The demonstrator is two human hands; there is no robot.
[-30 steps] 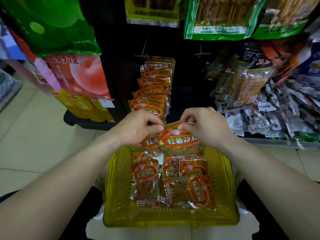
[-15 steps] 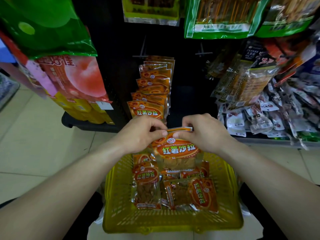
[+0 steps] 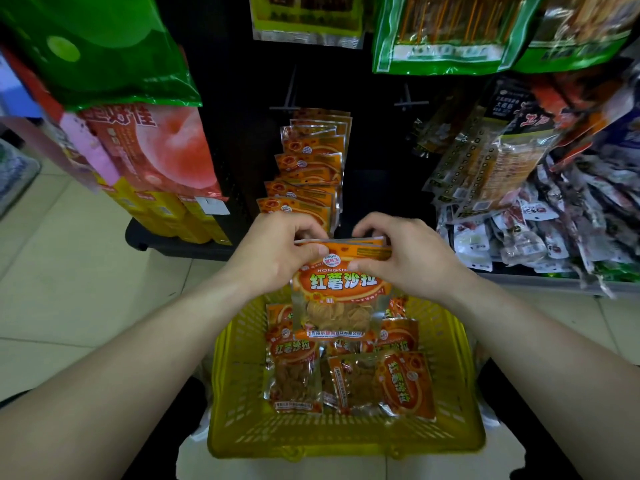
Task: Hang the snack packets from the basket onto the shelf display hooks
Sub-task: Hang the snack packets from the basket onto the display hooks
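An orange snack packet (image 3: pixel 341 289) is up in the air, standing upright, just above the far end of the yellow basket (image 3: pixel 239 438). The left hand (image 3: pixel 277 252) pinches its top left corner and the right hand (image 3: pixel 405 258) pinches its top right corner. Each grip has the thumb in front and the fingers curled behind. More packet tops peek out right behind it.

Down below, more orange packets (image 3: pixel 294 372) lie flat in the basket, some on top of each other. Past the hands, a row of the same packets (image 3: pixel 308 168) hangs down the dark shelf back (image 3: pixel 377 140). A thin hook (image 3: pixel 410 102) sticks out to the right of that row. Big green bags (image 3: pixel 443 36) hang higher up. A peach bag (image 3: pixel 162 147) hangs on the left, and a heap of small packets (image 3: pixel 540 237) sits on the right.
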